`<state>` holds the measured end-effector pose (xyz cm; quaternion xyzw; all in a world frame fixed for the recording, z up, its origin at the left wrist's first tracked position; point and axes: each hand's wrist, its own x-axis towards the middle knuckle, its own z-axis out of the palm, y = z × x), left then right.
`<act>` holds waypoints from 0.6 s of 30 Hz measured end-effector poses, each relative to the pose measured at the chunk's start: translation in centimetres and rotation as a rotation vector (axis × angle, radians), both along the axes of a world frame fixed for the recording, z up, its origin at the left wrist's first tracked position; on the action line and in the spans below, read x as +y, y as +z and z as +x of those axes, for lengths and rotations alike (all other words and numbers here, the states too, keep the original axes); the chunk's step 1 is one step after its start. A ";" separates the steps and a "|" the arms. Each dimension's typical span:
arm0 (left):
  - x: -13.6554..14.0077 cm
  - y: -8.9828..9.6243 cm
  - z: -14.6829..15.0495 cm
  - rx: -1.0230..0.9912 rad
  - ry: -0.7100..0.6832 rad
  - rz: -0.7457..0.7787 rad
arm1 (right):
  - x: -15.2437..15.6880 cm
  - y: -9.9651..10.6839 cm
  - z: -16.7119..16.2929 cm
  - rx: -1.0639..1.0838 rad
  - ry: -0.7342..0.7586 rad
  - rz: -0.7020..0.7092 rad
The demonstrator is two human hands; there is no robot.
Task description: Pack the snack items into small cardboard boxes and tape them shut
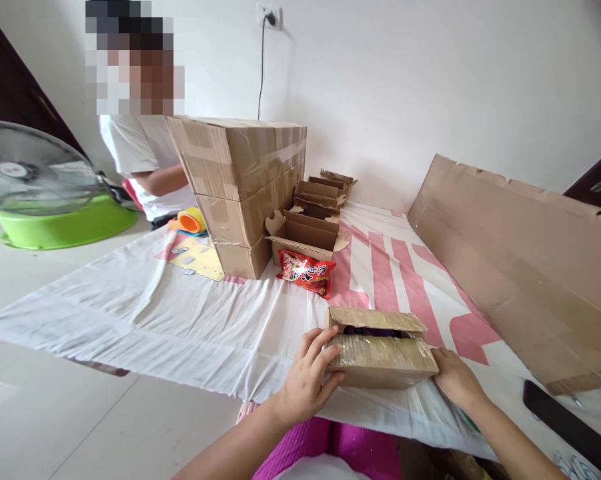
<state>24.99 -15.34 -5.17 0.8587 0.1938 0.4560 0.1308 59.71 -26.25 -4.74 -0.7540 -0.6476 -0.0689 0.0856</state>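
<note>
A small cardboard box [380,363] sits in front of me near the table's front edge. Its top flaps, covered with clear tape, leave a gap, and something dark purple [373,331] shows inside. My left hand [307,373] grips the box's left end, fingers on the top and thumb low on the front. At the right end, my right hand [453,379] holds the corner, with some of its fingers hidden behind the box. Beyond the box lies a red printed packet [306,272], leaning against an open cardboard box [305,237].
Several open boxes [320,193] stand in a row beside a tall stack of taped boxes [247,160]. A large cardboard sheet [520,267] rises at the right, near a black phone-like object [570,423]. Behind the stack sits another person [140,153]; a fan [30,170] is at far left.
</note>
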 end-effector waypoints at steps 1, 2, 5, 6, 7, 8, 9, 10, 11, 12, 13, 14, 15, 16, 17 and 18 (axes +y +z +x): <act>-0.2 -0.1 0.1 -0.032 0.011 0.001 | 0.0 0.4 -0.1 0.037 -0.010 0.055; -0.6 -0.3 0.2 -0.067 0.032 0.001 | 0.1 1.1 -0.3 0.080 -0.022 0.137; -1.9 -1.1 0.7 -0.177 0.116 -0.006 | 0.0 3.8 -2.2 0.174 0.036 0.395; -2.3 -1.5 0.9 -0.211 0.135 -0.017 | 0.0 4.8 -3.2 0.190 0.107 0.424; -2.6 -1.9 1.0 -0.241 0.147 -0.037 | 0.0 5.6 -4.3 0.197 0.197 0.413; -2.8 -2.2 1.2 -0.267 0.152 -0.068 | 0.0 6.2 -5.3 0.193 0.291 0.373; -3.0 -2.6 1.2 -0.285 0.154 -0.105 | 0.1 6.6 -6.3 0.175 0.371 0.309; -3.0 -3.0 1.2 -0.291 0.151 -0.148 | 0.3 6.7 -7.2 0.149 0.427 0.238; -3.0 -3.4 1.1 -0.286 0.145 -0.190 | 0.5 6.7 -7.9 0.118 0.455 0.168; -3.0 -3.7 0.9 -0.274 0.136 -0.230 | 0.8 6.5 -8.3 0.084 0.461 0.112; -2.9 -4.1 0.7 -0.258 0.126 -0.266 | 1.1 6.2 -8.6 0.052 0.455 0.073; -2.8 -4.4 0.4 -0.243 0.115 -0.300 | 1.4 5.9 -8.7 0.024 0.445 0.053; -2.8 -4.7 0.1 -0.231 0.105 -0.333 | 1.7 5.6 -8.7 0.001 0.434 0.052; -2.7 -4.9 -0.2 -0.223 0.092 -0.366 | 1.9 5.5 -8.7 -0.017 0.427 0.071; -2.7 -5.1 -0.4 -0.220 0.079 -0.398 | 2.1 5.4 -8.7 -0.034 0.421 0.107; -2.6 -5.2 -0.6 -0.219 0.062 -0.430 | 2.1 5.4 -8.7 -0.053 0.415 0.161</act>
